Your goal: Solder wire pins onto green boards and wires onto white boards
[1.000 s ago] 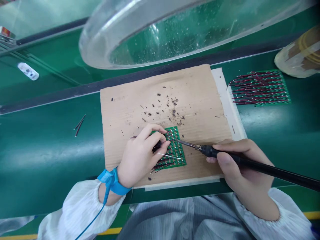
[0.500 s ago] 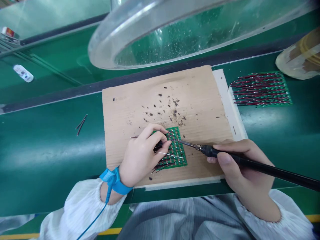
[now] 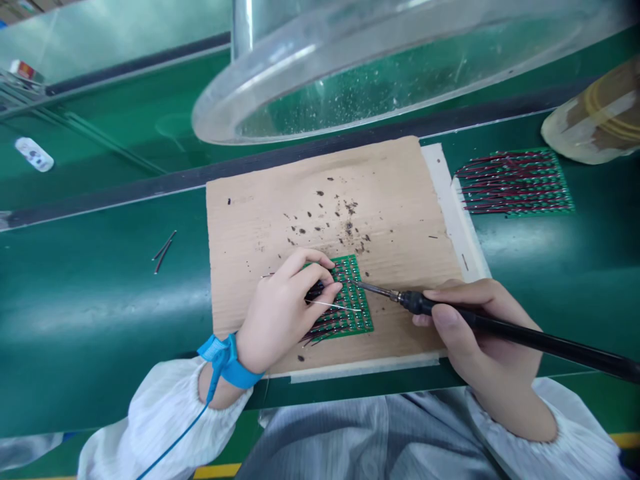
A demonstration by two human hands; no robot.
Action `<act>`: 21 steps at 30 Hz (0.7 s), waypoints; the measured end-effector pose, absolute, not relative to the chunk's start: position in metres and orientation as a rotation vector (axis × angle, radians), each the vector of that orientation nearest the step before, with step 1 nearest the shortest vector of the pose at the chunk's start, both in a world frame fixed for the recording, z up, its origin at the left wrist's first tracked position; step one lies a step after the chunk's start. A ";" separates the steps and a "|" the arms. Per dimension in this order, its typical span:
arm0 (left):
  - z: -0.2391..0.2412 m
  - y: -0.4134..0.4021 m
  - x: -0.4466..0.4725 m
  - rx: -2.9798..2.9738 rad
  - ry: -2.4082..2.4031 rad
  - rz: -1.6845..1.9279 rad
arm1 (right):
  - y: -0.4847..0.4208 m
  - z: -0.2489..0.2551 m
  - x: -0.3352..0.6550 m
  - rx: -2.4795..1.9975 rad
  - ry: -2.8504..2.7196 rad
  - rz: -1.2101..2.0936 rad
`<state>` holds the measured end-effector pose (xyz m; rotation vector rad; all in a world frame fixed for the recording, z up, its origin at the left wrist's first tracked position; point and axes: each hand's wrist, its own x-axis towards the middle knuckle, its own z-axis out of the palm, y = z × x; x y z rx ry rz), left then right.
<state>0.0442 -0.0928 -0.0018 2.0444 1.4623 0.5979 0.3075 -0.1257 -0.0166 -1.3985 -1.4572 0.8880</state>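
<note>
On the cardboard lies a green circuit board (image 3: 357,293) with rows of solder joints and dark red wires along its lower left. My left hand (image 3: 283,310), in a blue wrist strap, rests over the board's left side, fingertips pinched on a dark wire (image 3: 316,291) that they partly hide. A thin silvery strand, like solder wire (image 3: 345,308), sticks out from under that hand across the board. My right hand (image 3: 480,333) grips a black soldering iron (image 3: 425,303); its tip meets the board just right of my left fingertips.
A stained cardboard sheet (image 3: 270,213) covers the middle of the green bench. Another wired board (image 3: 520,183) lies at the right, near a taped container (image 3: 590,120). Two short wires (image 3: 164,252) lie at left. Overhead hangs a clear-rimmed hood (image 3: 220,113).
The camera view has shifted slightly. Both hands keep nearly the same pose, and the iron's tip stays at about the same spot on the board.
</note>
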 end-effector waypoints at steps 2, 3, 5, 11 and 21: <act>-0.002 -0.093 0.044 2.041 1.468 0.594 | -0.126 -0.017 0.308 -1.388 -1.450 0.901; -0.002 -0.093 0.044 2.040 1.471 0.594 | -0.127 -0.017 0.308 -1.388 -1.449 0.899; -0.002 -0.093 0.044 2.041 1.470 0.596 | -0.127 -0.017 0.308 -1.393 -1.457 0.893; -0.001 -0.092 0.044 2.034 1.454 0.593 | -0.125 -0.016 0.308 -1.376 -1.474 0.898; -0.002 -0.093 0.044 2.034 1.459 0.597 | -0.128 -0.021 0.310 -1.353 -1.359 0.921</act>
